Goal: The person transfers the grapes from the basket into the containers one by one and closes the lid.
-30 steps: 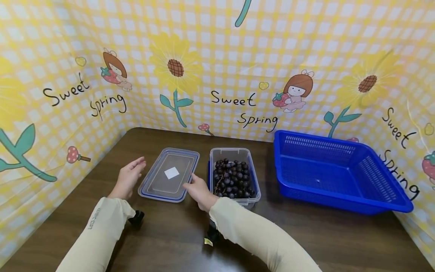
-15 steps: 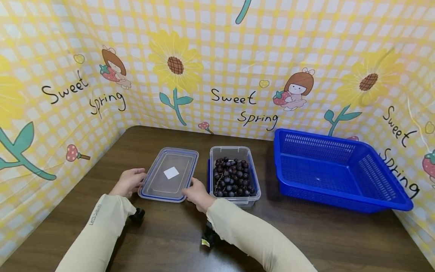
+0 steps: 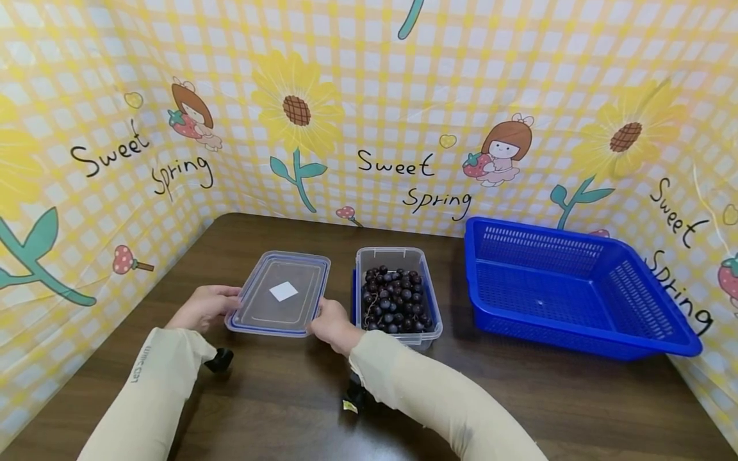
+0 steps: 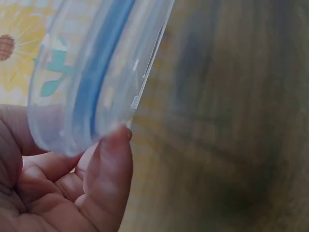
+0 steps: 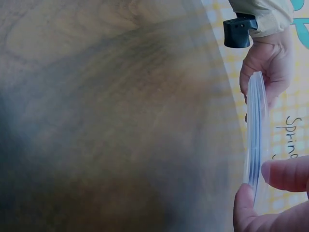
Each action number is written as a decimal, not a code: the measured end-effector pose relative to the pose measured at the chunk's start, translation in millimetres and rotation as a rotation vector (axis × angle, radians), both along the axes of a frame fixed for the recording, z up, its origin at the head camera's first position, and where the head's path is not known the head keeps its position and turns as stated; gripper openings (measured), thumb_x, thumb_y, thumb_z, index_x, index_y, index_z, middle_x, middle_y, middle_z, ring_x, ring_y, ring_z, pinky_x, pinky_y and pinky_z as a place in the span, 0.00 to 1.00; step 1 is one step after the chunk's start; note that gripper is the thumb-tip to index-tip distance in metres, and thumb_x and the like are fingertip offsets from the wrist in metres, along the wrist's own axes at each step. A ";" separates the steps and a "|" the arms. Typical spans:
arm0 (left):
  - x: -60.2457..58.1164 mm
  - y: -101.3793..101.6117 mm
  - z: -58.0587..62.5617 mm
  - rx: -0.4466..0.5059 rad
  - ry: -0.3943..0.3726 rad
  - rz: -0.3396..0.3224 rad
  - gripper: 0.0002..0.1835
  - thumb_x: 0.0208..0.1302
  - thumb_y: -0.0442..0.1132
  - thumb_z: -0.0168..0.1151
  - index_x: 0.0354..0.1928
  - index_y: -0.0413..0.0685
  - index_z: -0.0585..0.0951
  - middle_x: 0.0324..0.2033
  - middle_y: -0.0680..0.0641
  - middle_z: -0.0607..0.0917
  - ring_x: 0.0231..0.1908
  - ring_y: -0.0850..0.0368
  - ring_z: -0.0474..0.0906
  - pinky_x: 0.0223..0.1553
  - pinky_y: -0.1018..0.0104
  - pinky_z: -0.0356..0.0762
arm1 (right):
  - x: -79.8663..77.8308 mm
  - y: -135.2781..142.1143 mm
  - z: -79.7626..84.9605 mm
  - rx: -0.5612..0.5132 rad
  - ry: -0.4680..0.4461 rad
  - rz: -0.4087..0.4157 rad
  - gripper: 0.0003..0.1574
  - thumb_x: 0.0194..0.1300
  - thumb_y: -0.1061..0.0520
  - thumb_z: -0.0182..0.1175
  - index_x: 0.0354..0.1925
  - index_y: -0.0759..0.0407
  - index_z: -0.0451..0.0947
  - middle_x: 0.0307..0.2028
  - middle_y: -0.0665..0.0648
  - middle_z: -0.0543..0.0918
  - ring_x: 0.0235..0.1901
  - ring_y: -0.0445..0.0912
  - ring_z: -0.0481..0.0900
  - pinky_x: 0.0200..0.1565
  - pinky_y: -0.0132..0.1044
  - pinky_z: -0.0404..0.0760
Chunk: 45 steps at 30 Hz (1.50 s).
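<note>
A clear rectangular lid (image 3: 277,291) with a blue seal and a white square label is held between both hands, raised off the table. My left hand (image 3: 206,308) grips its left edge; in the left wrist view the thumb and curled fingers pinch the lid's rim (image 4: 87,96). At the near right corner my right hand (image 3: 334,326) pinches the lid, with thumb and finger on either face of the thin edge (image 5: 256,140) in the right wrist view. Just right of this hand stands a clear plastic container (image 3: 435,320) of dark grapes (image 3: 396,301), uncovered.
A large blue perforated basket (image 3: 536,307) stands at the right of the brown wooden table (image 3: 277,397). Something blue shows along the container's left side. Yellow checked cloth (image 3: 392,96) rises behind the table and on both sides.
My left hand has come down to the lid's left edge and taken hold of it. Both hands have lifted the lid slightly and shifted it left. Container and basket stay put.
</note>
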State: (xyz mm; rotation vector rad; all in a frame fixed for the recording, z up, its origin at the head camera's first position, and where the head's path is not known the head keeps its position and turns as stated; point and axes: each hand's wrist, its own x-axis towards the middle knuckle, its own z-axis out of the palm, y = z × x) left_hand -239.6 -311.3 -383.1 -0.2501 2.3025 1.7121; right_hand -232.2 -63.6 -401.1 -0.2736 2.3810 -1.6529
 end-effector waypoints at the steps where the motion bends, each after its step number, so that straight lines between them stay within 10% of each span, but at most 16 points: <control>1: 0.9 0.1 2.4 0.034 -0.002 -0.002 0.30 0.66 0.25 0.52 0.65 0.17 0.55 0.34 0.49 0.85 0.32 0.61 0.81 0.35 0.65 0.81 | -0.7 1.0 1.8 -0.002 -0.001 0.007 0.37 0.40 0.82 0.56 0.53 0.69 0.77 0.36 0.59 0.85 0.31 0.40 0.70 0.33 0.26 0.71; 10: 4.1 9.7 19.6 0.227 0.018 0.032 0.33 0.65 0.24 0.54 0.67 0.20 0.52 0.28 0.54 0.86 0.28 0.61 0.83 0.32 0.68 0.82 | -7.4 15.0 26.6 -0.001 0.000 0.050 0.40 0.41 0.82 0.52 0.57 0.69 0.74 0.40 0.62 0.85 0.28 0.42 0.70 0.27 0.28 0.68; 20: 0.7 54.5 30.8 0.346 0.083 0.009 0.34 0.64 0.23 0.54 0.68 0.21 0.51 0.28 0.56 0.85 0.29 0.63 0.82 0.33 0.71 0.81 | -21.2 67.8 57.0 0.014 -0.063 0.112 0.48 0.47 0.81 0.48 0.69 0.70 0.57 0.09 0.48 0.60 0.10 0.38 0.52 0.16 0.28 0.55; 35: -21.8 129.2 42.4 0.507 0.068 -0.150 0.40 0.63 0.19 0.50 0.74 0.35 0.45 0.33 0.51 0.84 0.32 0.60 0.83 0.38 0.67 0.82 | -38.0 156.8 88.1 0.130 0.009 0.131 0.49 0.49 0.79 0.52 0.70 0.71 0.53 0.25 0.56 0.76 0.27 0.44 0.73 0.38 0.35 0.75; 45: -14.3 148.3 58.0 0.567 0.084 -0.185 0.37 0.65 0.20 0.48 0.73 0.32 0.45 0.33 0.51 0.85 0.31 0.61 0.84 0.37 0.69 0.81 | -40.7 205.7 82.7 -0.035 0.113 0.219 0.35 0.66 0.70 0.54 0.69 0.69 0.59 0.49 0.65 0.79 0.47 0.48 0.80 0.55 0.46 0.75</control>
